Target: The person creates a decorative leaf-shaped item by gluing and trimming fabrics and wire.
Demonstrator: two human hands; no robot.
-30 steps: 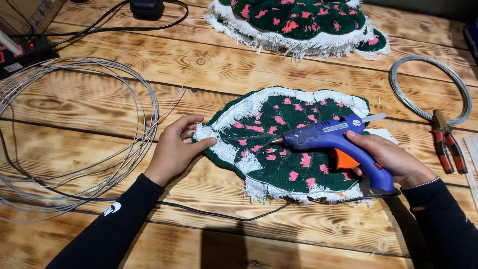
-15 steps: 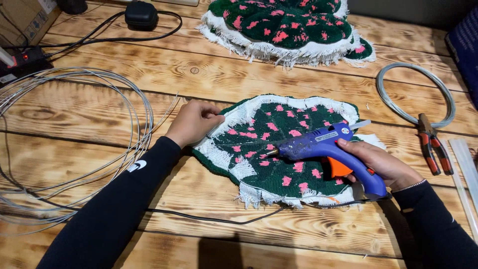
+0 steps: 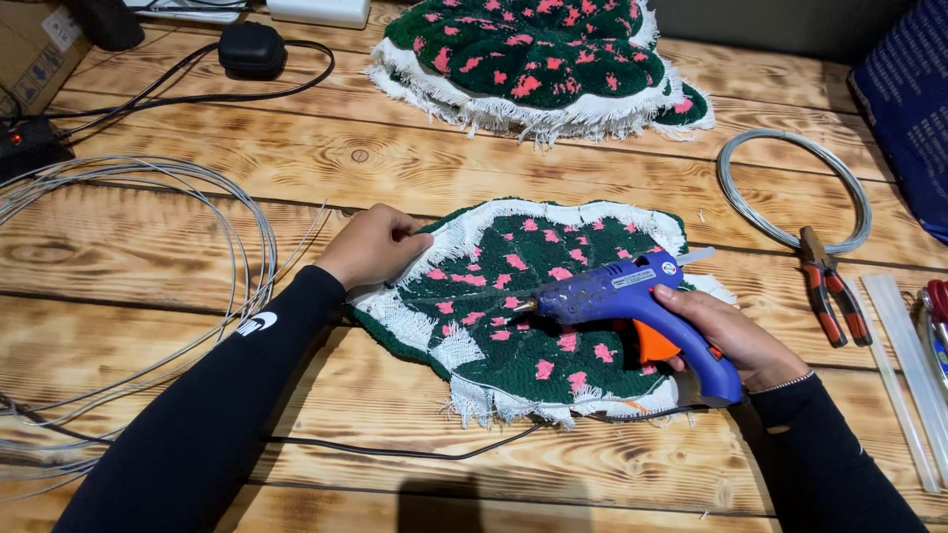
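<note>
A green tufted leaf-shaped rug piece (image 3: 513, 355) with pink spots and a frayed white cloth border lies on the wooden table (image 3: 415, 168). My left hand (image 3: 373, 245) pinches and presses its white edge at the upper left. My right hand (image 3: 729, 336) grips a blue glue gun (image 3: 632, 301) with an orange trigger. The gun lies across the piece, its nozzle pointing left at the middle of the piece. A black cord runs from the gun along the table in front of the piece.
A stack of similar green and pink pieces (image 3: 538, 59) sits at the back. Loose wire loops (image 3: 128, 296) lie at the left, a small wire coil (image 3: 795, 188) and red-handled pliers (image 3: 829, 286) at the right, with glue sticks (image 3: 904, 355). A black adapter (image 3: 252, 47) is at the far left.
My left hand has slid up along the white edge to the piece's upper left. The glue gun has shifted left over the piece, nozzle nearer the middle.
</note>
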